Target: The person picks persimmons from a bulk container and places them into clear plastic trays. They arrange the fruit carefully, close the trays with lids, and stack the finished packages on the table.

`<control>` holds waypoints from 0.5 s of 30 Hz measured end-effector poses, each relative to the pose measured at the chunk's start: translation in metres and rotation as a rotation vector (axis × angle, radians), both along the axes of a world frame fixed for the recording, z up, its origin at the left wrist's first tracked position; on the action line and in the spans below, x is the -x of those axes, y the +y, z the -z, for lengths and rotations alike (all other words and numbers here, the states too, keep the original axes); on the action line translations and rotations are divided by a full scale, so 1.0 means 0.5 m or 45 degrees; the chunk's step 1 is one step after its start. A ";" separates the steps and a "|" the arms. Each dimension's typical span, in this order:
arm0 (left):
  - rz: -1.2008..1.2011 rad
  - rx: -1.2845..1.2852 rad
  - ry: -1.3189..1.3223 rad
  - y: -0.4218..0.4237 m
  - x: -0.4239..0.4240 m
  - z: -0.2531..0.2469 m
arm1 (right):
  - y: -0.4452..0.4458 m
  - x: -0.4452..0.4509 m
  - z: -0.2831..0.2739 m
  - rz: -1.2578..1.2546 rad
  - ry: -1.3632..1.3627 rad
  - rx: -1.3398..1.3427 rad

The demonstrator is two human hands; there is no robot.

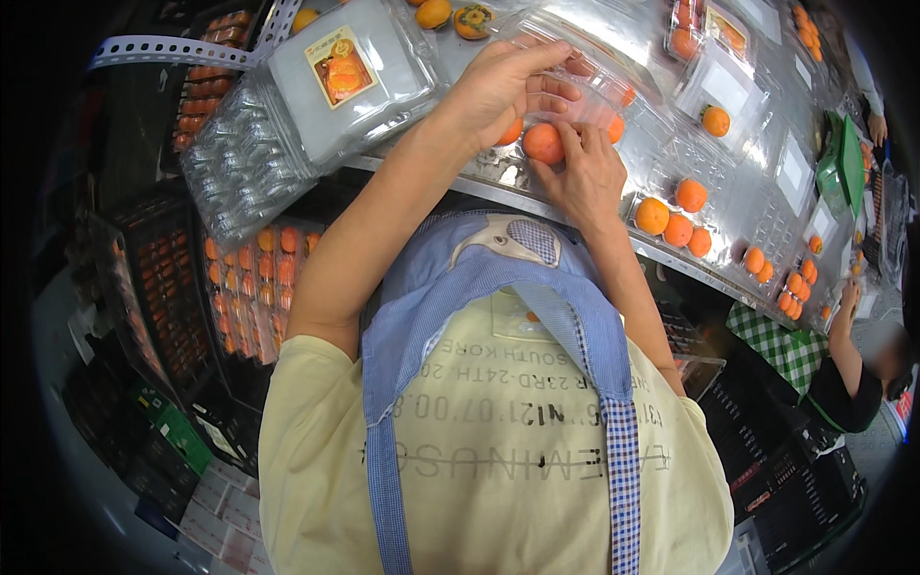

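Note:
My left hand (503, 90) is at the raised lid of a clear plastic clamshell box (575, 39), its thumb and fingers around the lid's near edge. Below it, my right hand (588, 171) has thumb and fingertips on an orange persimmon (543, 143) at the front of that box. Other persimmons sit on both sides of this one, one (512, 132) at its left and another (616, 129) at its right, partly covered by fingers and plastic. The box stands at the near edge of a metal table (496, 175).
At left, a stack of clear lids (291, 108) leans over moulded plastic trays (241, 162). Loose persimmons (434, 13) lie behind. Rightward are partly filled boxes (672, 221) and a green bag (837, 169). A co-worker (837, 374) stands farther right; crates (154, 302) flank me at left.

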State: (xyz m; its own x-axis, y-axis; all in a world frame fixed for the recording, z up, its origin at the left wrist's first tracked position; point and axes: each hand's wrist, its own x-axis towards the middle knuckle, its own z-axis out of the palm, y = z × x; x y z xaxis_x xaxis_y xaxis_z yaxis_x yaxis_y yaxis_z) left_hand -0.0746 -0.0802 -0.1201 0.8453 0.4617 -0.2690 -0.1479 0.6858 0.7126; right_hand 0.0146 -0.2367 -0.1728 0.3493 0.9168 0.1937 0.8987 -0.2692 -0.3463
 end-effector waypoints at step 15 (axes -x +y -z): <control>0.002 -0.082 0.037 0.001 -0.002 0.000 | -0.027 -0.050 0.002 0.558 0.524 -0.109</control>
